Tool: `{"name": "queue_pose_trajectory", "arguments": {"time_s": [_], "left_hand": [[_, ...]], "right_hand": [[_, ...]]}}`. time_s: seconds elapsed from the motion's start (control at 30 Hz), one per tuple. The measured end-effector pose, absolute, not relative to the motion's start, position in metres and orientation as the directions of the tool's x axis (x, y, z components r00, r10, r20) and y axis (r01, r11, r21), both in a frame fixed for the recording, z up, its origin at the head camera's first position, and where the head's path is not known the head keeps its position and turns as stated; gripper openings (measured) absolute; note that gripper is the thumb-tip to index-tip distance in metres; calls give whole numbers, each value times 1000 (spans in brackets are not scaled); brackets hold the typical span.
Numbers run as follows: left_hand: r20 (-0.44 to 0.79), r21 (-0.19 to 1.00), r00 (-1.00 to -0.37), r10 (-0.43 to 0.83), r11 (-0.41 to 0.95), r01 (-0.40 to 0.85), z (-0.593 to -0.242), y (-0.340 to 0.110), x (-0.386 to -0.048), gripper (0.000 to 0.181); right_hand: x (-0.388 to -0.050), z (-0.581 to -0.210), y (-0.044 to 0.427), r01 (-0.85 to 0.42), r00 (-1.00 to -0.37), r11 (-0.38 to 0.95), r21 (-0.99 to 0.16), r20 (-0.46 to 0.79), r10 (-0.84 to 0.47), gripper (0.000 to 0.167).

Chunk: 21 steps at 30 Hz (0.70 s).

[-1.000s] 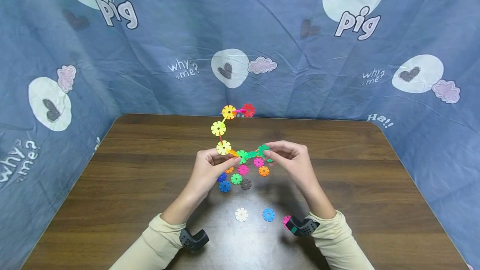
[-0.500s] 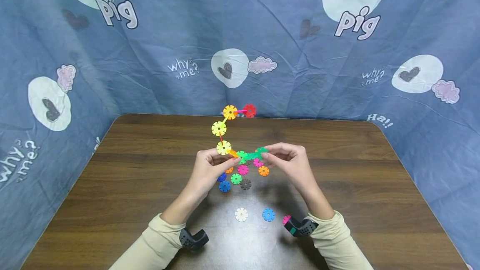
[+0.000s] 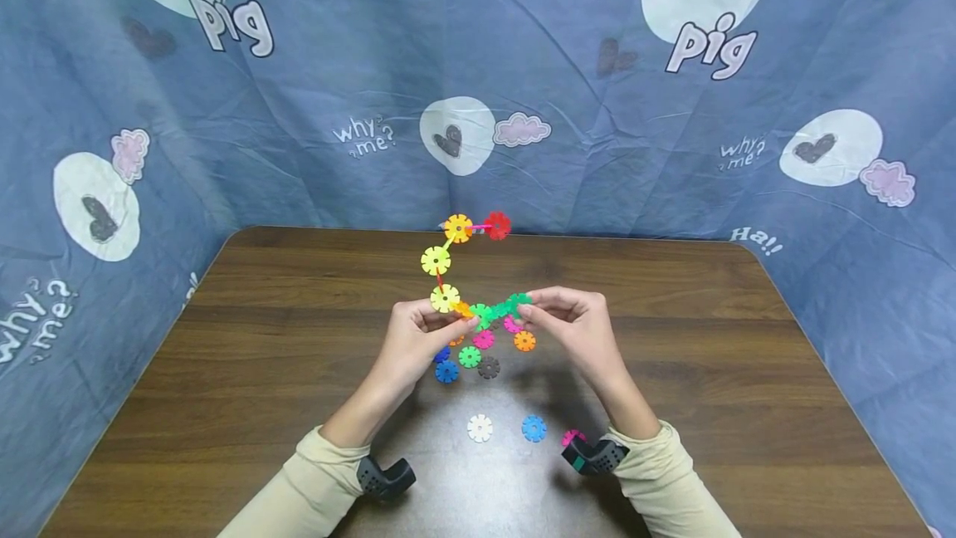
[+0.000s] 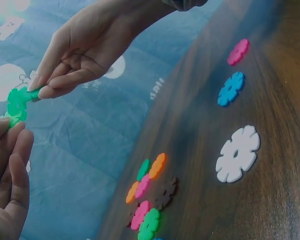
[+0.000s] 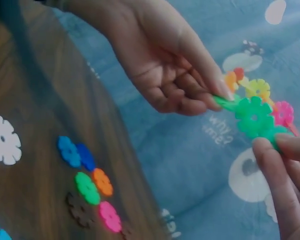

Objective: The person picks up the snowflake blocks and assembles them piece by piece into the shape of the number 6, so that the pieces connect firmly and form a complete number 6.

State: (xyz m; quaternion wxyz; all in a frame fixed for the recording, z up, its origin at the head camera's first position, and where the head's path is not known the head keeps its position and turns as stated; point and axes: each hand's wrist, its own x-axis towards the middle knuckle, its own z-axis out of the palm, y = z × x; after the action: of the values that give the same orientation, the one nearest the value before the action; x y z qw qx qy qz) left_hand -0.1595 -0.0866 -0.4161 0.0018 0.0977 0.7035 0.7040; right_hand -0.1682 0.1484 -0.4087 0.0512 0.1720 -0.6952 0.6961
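Observation:
A chain of interlocked snowflake discs hangs in the air above the table. Its free end curves up and back through yellow discs (image 3: 436, 261) to a red disc (image 3: 497, 226). My left hand (image 3: 418, 339) pinches a light green disc (image 3: 480, 316) beside an orange one between thumb and fingers. At the other end, my right hand (image 3: 582, 326) pinches a darker green disc (image 3: 519, 304). Another green disc (image 5: 254, 117) joins those two, as the right wrist view shows. The fingers partly cover the held discs, so how deep the slots sit is hidden.
Loose discs lie on the wooden table (image 3: 709, 355) below the hands, among them pink, orange, blue, green and dark brown (image 3: 489, 368) ones. Closer in are a white disc (image 3: 480, 428), a blue disc (image 3: 534, 428) and a pink disc (image 3: 573, 437) near the right wrist camera.
My right hand has shifted slightly left, bringing its green disc closer to the left hand. The chain's upper end has dipped a little. My left hand has barely moved.

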Motion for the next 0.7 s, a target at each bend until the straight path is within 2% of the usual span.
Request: {"name": "queue_pose_trajectory", "arguments": {"time_s": [0.2, 0.4, 0.7], "left_hand": [[133, 990, -981, 141, 20, 137, -416, -88, -158, 18], [136, 989, -979, 151, 40, 143, -415, -89, -157, 17], [140, 989, -975, 174, 27, 147, -415, -90, -161, 18]], "right_hand": [[-169, -405, 151, -327, -924, 38, -944, 311, -221, 15], [-169, -405, 151, -316, -929, 56, -947, 297, -219, 15], [-169, -412, 151, -387, -910, 78, -919, 367, -193, 12]]}}
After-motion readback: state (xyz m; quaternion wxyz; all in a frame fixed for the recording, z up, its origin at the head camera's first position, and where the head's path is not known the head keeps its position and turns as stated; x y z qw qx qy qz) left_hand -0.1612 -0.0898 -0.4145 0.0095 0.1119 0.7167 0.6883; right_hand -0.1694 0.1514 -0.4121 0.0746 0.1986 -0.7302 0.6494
